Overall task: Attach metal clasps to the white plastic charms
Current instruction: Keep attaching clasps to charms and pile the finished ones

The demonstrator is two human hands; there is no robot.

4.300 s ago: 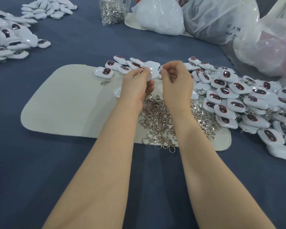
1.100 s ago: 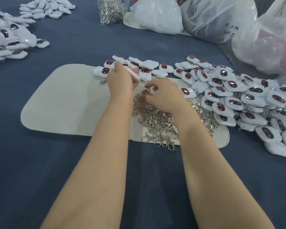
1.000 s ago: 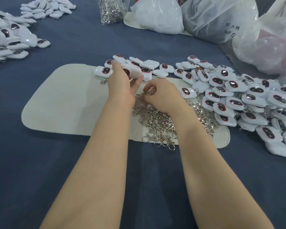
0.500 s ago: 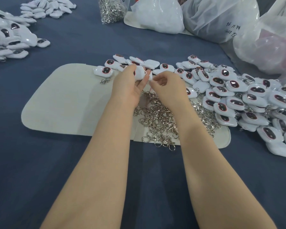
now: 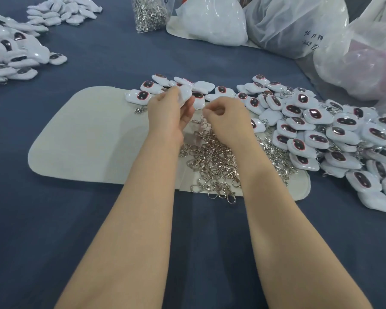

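My left hand point(image 5: 168, 112) grips a white plastic charm point(image 5: 184, 94) just above the beige mat point(image 5: 87, 139). My right hand point(image 5: 226, 118) is beside it, thumb and forefinger pinched together on a metal clasp point(image 5: 200, 121) that hangs below the fingers over the clasp pile point(image 5: 212, 161). The two hands are a few centimetres apart. A big heap of white charms with dark oval windows point(image 5: 321, 134) spreads to the right, and a row of them point(image 5: 149, 88) lies along the mat's far edge.
More charms lie in heaps at the far left point(image 5: 13, 54) and back left point(image 5: 62, 10). A clear bag of clasps point(image 5: 149, 12) and several white plastic bags point(image 5: 294, 23) stand at the back on the blue cloth point(image 5: 54, 230).
Both hands have lifted off the clasp pile. The left hand picked a charm from the far row, the right hand picked up a clasp, and they have come together.
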